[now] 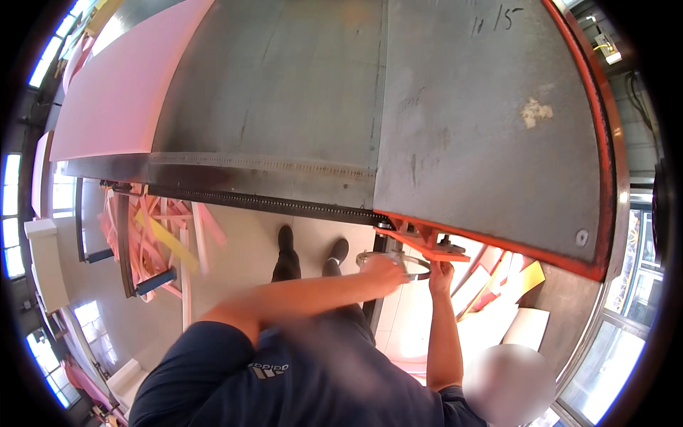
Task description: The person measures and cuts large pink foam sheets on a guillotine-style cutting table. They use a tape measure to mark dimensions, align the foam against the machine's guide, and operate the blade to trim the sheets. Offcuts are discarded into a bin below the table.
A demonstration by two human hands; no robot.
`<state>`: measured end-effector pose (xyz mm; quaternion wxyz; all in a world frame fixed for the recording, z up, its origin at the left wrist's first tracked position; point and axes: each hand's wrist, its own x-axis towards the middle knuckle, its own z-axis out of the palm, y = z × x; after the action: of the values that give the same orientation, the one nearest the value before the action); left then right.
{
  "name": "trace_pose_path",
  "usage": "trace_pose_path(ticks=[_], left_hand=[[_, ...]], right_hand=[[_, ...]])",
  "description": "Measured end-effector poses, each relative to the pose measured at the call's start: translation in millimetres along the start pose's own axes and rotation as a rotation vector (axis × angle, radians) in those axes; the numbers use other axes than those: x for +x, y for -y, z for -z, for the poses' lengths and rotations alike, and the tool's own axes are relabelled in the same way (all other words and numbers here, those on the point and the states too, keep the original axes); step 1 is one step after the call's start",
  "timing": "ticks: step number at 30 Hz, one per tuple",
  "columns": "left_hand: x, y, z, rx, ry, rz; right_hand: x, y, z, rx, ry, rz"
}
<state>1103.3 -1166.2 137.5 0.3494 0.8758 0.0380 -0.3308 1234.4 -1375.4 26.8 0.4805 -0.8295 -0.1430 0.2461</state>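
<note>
A round metal handwheel [360,260] sits beneath the front edge of a large grey machine table [484,156]. My left arm crosses in front of my body. My left hand [383,274] is closed on the wheel, with its fingers slightly blurred. Just to the right, my right hand [441,276] reaches up under an orange metal bracket [431,246] fixed below the table. Its fingers look curled, beside the wheel's right rim. The bracket partly hides the fingertips, so what they grip does not show.
A pink foam sheet [124,89] lies on the table's left part. A toothed strip [284,206] runs along the front edge. Pink and yellow foam offcuts [153,238] lie in a heap at left; more scraps [523,281] lie at right. My shoes [286,238] stand below the table.
</note>
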Motion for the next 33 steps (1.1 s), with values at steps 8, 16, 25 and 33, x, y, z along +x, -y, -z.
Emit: trace_pose_path(ticks=[8,16,25,33], left_hand=[[-20,55,-38,-0.455,-0.524,0.051],[-71,147,-61,-0.471,-0.383,0.359],[-149,250,-130,-0.489,-0.551,0.512],[-264,441,-176,-0.311,-0.625,0.950]], right_hand=[[-35,56,-57,-0.554,-0.108,0.455],[-21,44,-48,-0.576,-0.095,0.500],[-7,-4,-11,-0.195,0.045,-0.011],[-24,22,-32,-0.410,-0.160,0.213]])
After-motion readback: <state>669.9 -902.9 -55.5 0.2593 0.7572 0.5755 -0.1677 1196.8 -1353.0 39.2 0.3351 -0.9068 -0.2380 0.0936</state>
